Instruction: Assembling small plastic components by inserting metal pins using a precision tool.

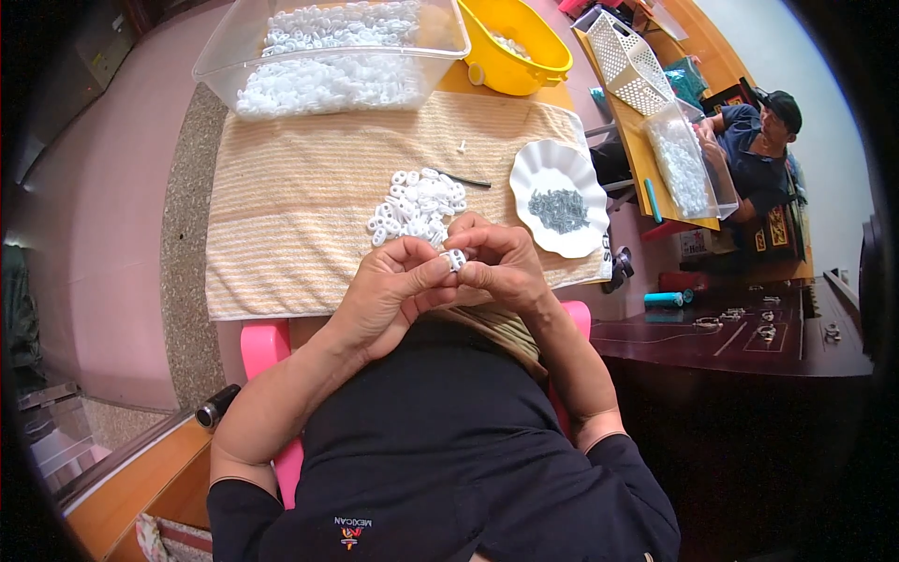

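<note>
Just past the towel's near edge, a small white oval plastic piece (457, 258) with dark spots on its face is pinched between my two hands. My left hand (398, 281) grips it from the left with thumb and forefinger. From the other side, the thumb and fingertips of my right hand (501, 262) close on the same piece. Beyond my fingers lies a loose pile of similar white plastic pieces (412, 208) with holes. To the right, a white scalloped plate (537, 167) holds a heap of small grey metal-looking parts (559, 210).
A striped tan towel (281, 206) covers the table. On it lie a thin black stick (465, 178) and a tiny white piece (462, 147). A clear bin (215, 70) of white pieces and a yellow basin (552, 66) stand behind. Another person (749, 140) sits at the far right.
</note>
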Available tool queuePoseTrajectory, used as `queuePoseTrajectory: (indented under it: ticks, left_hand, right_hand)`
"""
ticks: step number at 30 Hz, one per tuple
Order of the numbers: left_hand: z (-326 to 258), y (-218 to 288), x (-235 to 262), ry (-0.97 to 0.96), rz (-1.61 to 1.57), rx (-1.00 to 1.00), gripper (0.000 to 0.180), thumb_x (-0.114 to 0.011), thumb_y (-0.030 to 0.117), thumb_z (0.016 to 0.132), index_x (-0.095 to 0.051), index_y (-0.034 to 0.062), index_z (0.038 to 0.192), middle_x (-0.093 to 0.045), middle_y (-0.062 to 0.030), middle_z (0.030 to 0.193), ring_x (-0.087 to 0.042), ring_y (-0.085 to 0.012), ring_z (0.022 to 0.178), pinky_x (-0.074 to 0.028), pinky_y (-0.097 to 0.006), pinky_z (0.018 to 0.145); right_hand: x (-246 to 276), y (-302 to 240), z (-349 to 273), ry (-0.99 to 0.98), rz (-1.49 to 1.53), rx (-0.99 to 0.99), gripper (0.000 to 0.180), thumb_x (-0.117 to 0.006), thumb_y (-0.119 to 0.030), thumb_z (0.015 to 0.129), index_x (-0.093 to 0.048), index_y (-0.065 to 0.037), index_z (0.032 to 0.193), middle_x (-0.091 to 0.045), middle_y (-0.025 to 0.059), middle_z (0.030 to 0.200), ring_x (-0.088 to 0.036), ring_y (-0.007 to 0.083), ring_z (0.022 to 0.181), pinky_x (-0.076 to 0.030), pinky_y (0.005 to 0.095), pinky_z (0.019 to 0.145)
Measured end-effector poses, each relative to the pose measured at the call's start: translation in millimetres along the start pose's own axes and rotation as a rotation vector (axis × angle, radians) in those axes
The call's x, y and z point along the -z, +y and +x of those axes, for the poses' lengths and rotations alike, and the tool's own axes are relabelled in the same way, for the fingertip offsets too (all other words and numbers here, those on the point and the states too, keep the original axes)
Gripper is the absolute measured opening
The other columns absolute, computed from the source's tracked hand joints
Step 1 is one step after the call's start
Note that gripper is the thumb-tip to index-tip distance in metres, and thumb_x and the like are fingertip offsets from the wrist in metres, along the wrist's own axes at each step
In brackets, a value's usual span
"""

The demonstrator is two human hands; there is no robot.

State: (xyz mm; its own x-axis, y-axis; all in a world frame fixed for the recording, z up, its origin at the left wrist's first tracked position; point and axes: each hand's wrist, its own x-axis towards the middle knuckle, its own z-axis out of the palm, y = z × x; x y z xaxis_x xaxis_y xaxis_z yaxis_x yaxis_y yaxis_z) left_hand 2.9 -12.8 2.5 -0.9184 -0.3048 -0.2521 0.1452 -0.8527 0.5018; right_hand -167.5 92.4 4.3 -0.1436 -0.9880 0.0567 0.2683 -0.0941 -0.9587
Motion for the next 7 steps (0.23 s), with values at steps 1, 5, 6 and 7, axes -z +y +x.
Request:
queuePoseTrajectory:
  ticks: [1,5,6,7]
  left_hand:
    - [0.2,0.0,0.6,-0.019,0.005,-0.001,0.008,-0.065,0.008,0.089,-0.059,0.0048,0.093,-0.066,-0.0049,0.088,-0.065,-0.0118,0.080,-0.057,-0.024,0.072]
    - [-0.8,0.3,-0.8,-0.022,0.002,0.003,0.008,-0.065,0.008,0.089,-0.059,0.0055,0.092,-0.066,-0.0044,0.087,-0.065,-0.0118,0.080,-0.056,-0.024,0.072]
    - [-0.9,-0.1,-0.8,-0.027,0.000,-0.003,0.008,-0.065,0.008,0.089,-0.059,0.0056,0.093,-0.066,-0.0045,0.088,-0.065,-0.0119,0.080,-0.056,-0.024,0.072]
    - [-1.0,-0.8,-0.7,-0.032,-0.003,-0.010,0.008,-0.065,0.009,0.089,-0.059,0.0056,0.093,-0.066,-0.0045,0.088,-0.065,-0.0120,0.080,-0.056,-0.024,0.073]
  right_hand:
    - [-0.2,-0.1,0.1,0.012,-0.048,0.008,0.031,-0.076,-0.009,0.078,-0.067,0.002,0.106,-0.053,0.0059,0.102,-0.051,0.0120,0.092,-0.042,0.0222,0.078]
    - [-9.7,-4.6,0.0,0.038,0.019,-0.002,0.033,-0.077,-0.011,0.076,-0.068,0.000,0.106,-0.051,0.0055,0.103,-0.049,0.0120,0.094,-0.040,0.0218,0.078]
    - [-9.9,-4.4,0.1,0.028,0.016,0.011,0.033,-0.077,-0.012,0.077,-0.068,0.000,0.107,-0.052,0.0057,0.104,-0.049,0.0127,0.095,-0.040,0.0233,0.080]
    - [-9.8,-4.2,-0.1,0.018,0.014,0.024,0.032,-0.076,-0.012,0.078,-0.068,-0.001,0.107,-0.052,0.0059,0.105,-0.049,0.0134,0.096,-0.040,0.0249,0.082]
